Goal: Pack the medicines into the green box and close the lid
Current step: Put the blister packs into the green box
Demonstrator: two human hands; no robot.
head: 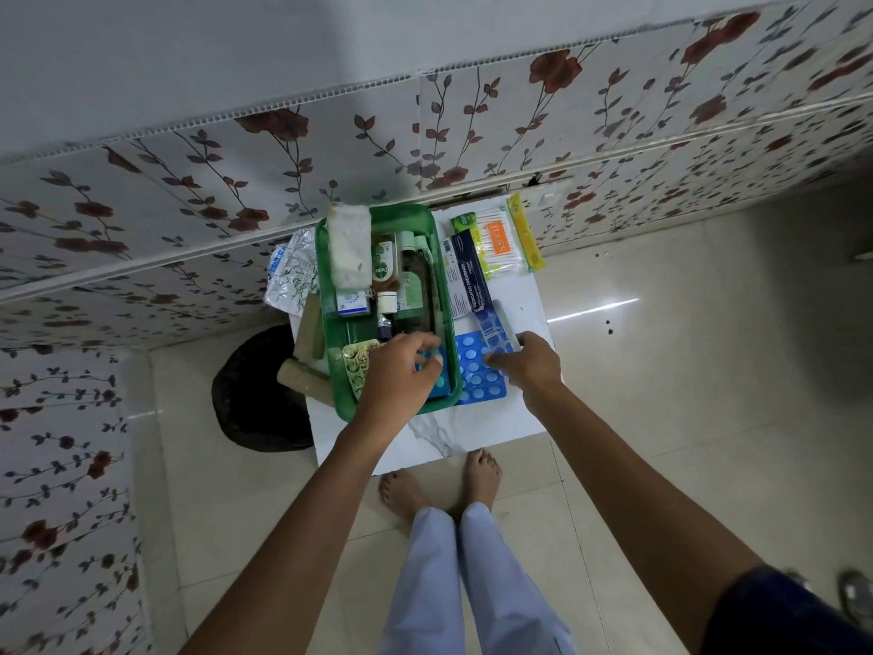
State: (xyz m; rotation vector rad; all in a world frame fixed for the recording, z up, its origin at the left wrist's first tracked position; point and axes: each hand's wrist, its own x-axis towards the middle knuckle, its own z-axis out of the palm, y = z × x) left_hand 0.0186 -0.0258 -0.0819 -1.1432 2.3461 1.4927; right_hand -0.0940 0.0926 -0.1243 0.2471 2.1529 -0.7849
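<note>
The open green box (pixel 326 257) stands on a small white table (pixel 472 432). It holds bottles, a small white carton, a white cotton roll (pixel 349 248) and a gold pill strip (pixel 356 364). My left hand (pixel 401 371) is inside the box's near end, fingers closed on a blue pill strip (pixel 437 382). My right hand (pixel 531 361) rests on the table just right of the box, fingers on a blue blister sheet (pixel 479 375) and touching a blue patterned packet (pixel 496 328). A dark blue dressings carton (pixel 465 276) and a pack of cotton buds (pixel 500 243) lie further back.
A silver foil pack (pixel 290 276) and brown cardboard pieces (pixel 307 366) sit left of the box. A black bin (pixel 255 394) stands on the floor at the table's left. Flower-patterned wall panels rise behind and left. My bare feet (pixel 439 489) stand at the table's front edge.
</note>
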